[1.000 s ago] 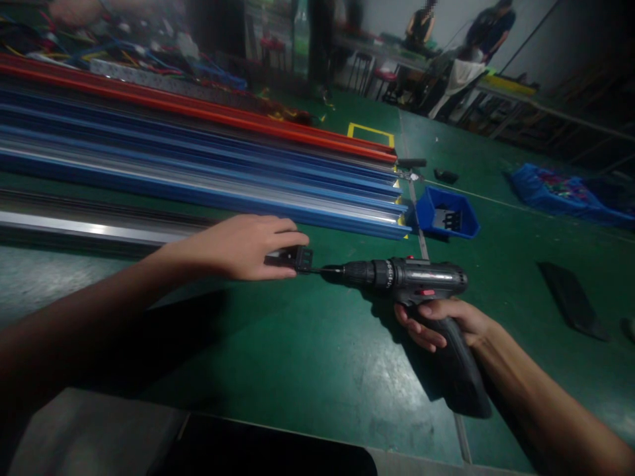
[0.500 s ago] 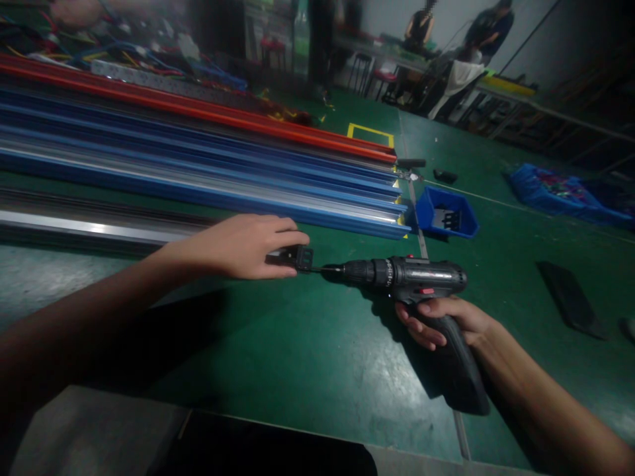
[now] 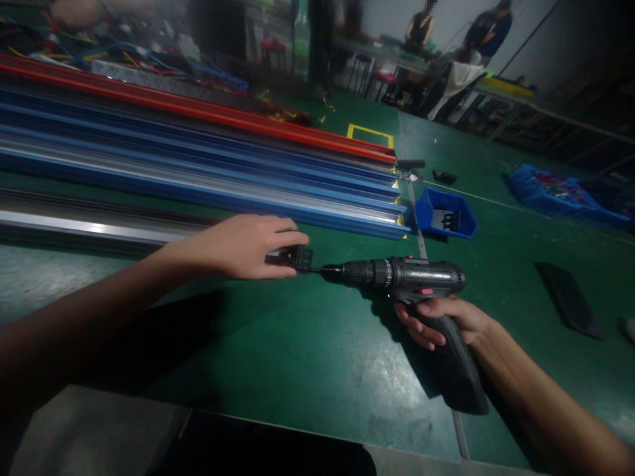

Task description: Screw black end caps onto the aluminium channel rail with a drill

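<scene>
My left hand (image 3: 248, 246) is closed around the near end of a long dark and silver metal profile (image 3: 99, 228). A black end cap (image 3: 304, 258) sticks out between its thumb and fingers, at the profile's end. Opposite it, my right hand (image 3: 441, 320) grips the handle of a black cordless drill (image 3: 424, 274), which lies level and points left. The drill's thin bit (image 3: 320, 269) reaches the lower part of the end cap's face. Whether a screw sits at the tip is too small to tell.
Blue profiles (image 3: 278, 192) and a red profile (image 3: 238, 116) lie behind my left hand on the green table (image 3: 317, 370). A blue bin (image 3: 469, 225) with dark parts stands behind the drill. A flat black piece (image 3: 568, 301) lies right. Another person's hand (image 3: 77, 13) is among wires at upper left.
</scene>
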A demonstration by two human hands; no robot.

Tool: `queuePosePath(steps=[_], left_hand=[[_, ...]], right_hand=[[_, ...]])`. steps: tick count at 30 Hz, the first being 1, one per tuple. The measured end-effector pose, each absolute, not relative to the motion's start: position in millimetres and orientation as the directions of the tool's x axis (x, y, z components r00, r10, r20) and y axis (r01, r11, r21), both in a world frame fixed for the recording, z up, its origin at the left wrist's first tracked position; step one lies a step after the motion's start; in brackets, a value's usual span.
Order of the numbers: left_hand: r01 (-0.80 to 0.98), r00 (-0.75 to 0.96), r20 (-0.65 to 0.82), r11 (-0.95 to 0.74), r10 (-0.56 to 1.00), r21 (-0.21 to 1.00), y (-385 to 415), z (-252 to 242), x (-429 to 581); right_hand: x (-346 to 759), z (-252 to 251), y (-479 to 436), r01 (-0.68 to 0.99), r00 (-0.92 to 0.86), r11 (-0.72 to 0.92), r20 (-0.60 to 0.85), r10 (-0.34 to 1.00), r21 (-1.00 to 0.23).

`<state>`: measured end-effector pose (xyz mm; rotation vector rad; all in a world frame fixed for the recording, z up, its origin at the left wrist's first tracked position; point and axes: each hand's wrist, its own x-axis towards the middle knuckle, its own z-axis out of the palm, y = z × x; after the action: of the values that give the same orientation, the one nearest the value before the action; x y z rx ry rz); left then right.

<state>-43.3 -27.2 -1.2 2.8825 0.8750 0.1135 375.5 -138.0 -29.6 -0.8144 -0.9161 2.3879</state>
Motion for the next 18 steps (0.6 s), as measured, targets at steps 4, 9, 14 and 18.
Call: queuePosePath(steps=[4, 9, 14, 18], left_hand=[[0.545, 0.832, 0.037, -0.828, 0.554, 0.135, -27.3, -0.9, -42.7], [0.541, 0.833, 0.045, -0.829, 0.551, 0.143, -27.0, -1.1, -42.4], [0.544, 0.83, 0.049, -0.826, 0.555, 0.148, -27.3, -0.6, -42.6], [0.539, 0.835, 0.046, -0.832, 0.548, 0.131, -27.5, -0.5, -42.0]], right_hand=[[375.8, -29.8, -137.7, -0.195, -0.73, -0.679, -0.358, 0.582, -0.708], [377.3, -30.9, -137.4, -0.2, -0.731, -0.7, -0.372, 0.573, -0.685], [376.0, -30.2, -136.5, -0.211, -0.726, -0.683, -0.356, 0.588, -0.699], [375.5, -30.0, -136.8, -0.215, -0.731, -0.676, -0.342, 0.59, -0.705]])
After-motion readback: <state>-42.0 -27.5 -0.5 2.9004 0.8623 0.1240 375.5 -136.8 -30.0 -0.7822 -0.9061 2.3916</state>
